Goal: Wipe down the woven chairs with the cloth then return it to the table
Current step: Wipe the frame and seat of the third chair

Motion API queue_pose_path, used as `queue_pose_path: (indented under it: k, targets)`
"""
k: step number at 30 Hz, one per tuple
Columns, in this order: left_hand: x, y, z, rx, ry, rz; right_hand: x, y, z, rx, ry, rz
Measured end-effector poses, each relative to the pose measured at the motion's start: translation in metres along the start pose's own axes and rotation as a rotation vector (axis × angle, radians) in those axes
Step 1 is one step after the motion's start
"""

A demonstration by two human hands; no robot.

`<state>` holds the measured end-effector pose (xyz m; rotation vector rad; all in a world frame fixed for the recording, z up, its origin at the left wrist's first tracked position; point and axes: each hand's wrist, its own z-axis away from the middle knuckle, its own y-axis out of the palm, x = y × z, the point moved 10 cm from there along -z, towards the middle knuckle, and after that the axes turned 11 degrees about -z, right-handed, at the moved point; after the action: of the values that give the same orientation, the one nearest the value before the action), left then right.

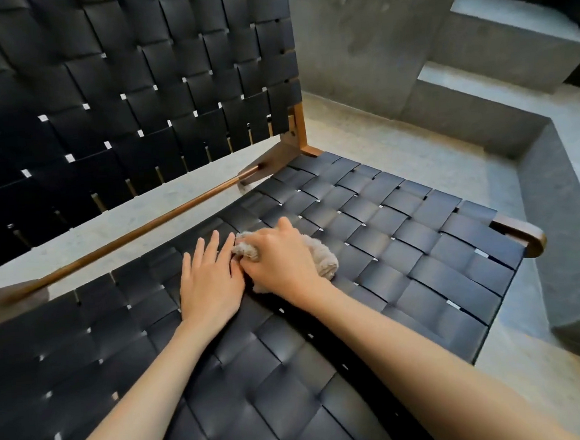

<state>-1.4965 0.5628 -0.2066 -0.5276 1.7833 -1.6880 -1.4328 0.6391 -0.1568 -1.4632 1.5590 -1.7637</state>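
While the right hand (281,258) grips the cloth (327,256), both hands are on the woven chair seat (420,245), about mid-width, toward its far edge. Right fingers are curled over the bunched beige cloth and clamped on it, thumb sticking out on the far side. The cloth is pressed onto the black straps and pokes out left and right of the fist.

The left hand (210,277) is just left of it, palm down flat on the seat. Its fingers are straight and slightly apart, holding nothing. Its thumb side touches the right hand, and its index finger reaches the cloth's left end. Can't tell where the left thumb lies, it's hidden. Both forearms are bare, coming in from the near edge.

Seat is black straps in a basket weave, small light gaps at the crossings. Same weave on the backrest (118,94), far left, leaning back. A brown wooden rail (145,230) runs along the seat's far edge, with a gap between it and the backrest's lower edge. A rounded wooden frame corner (531,237) sticks out at the seat's right side.

Grey concrete floor (396,136) lies beyond and right of the chair, and shows through that gap. Concrete steps (509,43) sit far right, well apart from the hands
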Motion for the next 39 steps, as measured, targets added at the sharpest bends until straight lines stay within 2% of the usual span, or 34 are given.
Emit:
queue_pose_path:
  k: [2, 5, 9, 14, 20, 23, 33, 36, 39]
  targets:
    - [0.001, -0.001, 0.001, -0.003, -0.013, 0.032, -0.019, -0.015, -0.002, -0.011, -0.012, 0.119]
    - [0.001, -0.004, -0.004, -0.01, -0.024, 0.037, -0.08, -0.053, -0.009, -0.051, 0.111, 0.273]
    - [-0.002, -0.023, -0.02, -0.139, 0.018, 0.026, -0.152, -0.11, -0.015, -0.227, 0.243, 0.331]
    - [0.01, -0.008, -0.041, -0.077, -0.049, 0.107, -0.181, -0.126, -0.049, -0.362, 0.336, 0.348]
    - [0.017, 0.014, -0.06, -0.004, -0.052, 0.012, -0.179, -0.115, -0.071, -0.36, 0.337, 0.342]
    - [0.016, 0.014, -0.057, -0.026, -0.055, 0.007, -0.164, -0.102, -0.066, -0.282, 0.287, 0.258]
    - [0.014, 0.009, -0.052, -0.007, -0.052, 0.016, -0.028, -0.008, -0.026, -0.034, -0.032, 0.044]
    - [0.014, 0.007, -0.05, -0.016, -0.043, 0.021, -0.031, -0.011, -0.029, -0.015, -0.115, 0.084]
    - [0.016, 0.009, -0.052, -0.022, -0.035, 0.034, -0.076, -0.038, -0.048, -0.106, -0.018, 0.224]
